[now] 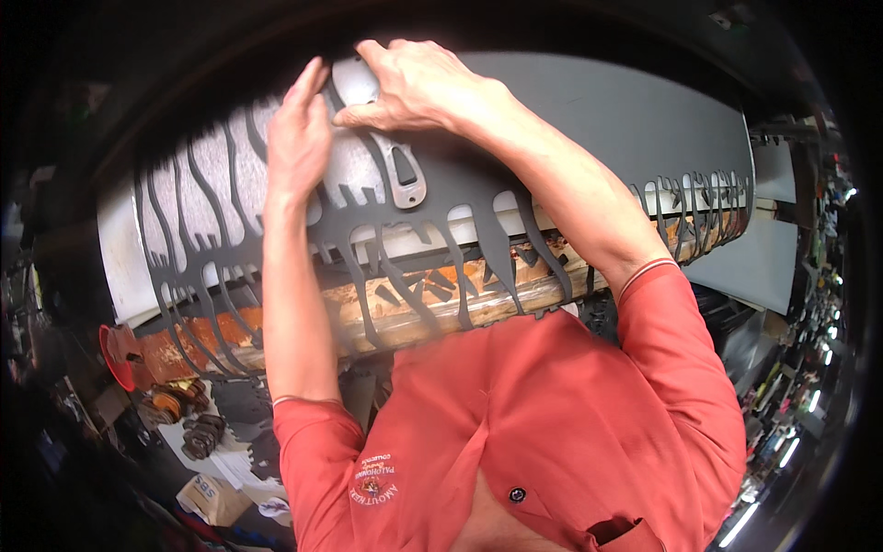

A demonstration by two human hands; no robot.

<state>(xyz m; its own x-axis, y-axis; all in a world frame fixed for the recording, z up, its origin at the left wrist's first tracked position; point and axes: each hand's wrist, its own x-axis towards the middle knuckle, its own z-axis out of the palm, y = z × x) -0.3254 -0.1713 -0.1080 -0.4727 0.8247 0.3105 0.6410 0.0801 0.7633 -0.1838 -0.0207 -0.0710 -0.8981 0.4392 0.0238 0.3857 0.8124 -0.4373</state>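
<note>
A large dark grey sheet (598, 110), rubber-like, lies before me with rows of long curved cut-outs along its left part and near edge. On it lies a light metal template (407, 184) with a slot and a small hole at its near end. My right hand (418, 87) grips the template's far part, thumb and fingers spread around it. My left hand (299, 133) rests beside it on the cut part of the sheet, fingers stretched out and pointing away from me, slightly blurred. Pale surface shows through the cut-outs.
Below the sheet's near edge runs a worn wooden beam (441, 313) with dark scraps (437, 285) on it. A red round part (118, 357) sits at its left end. Lower left are stacked dark pieces (204, 434) and a cardboard box (213, 500). Cluttered shelving (819, 331) stands right.
</note>
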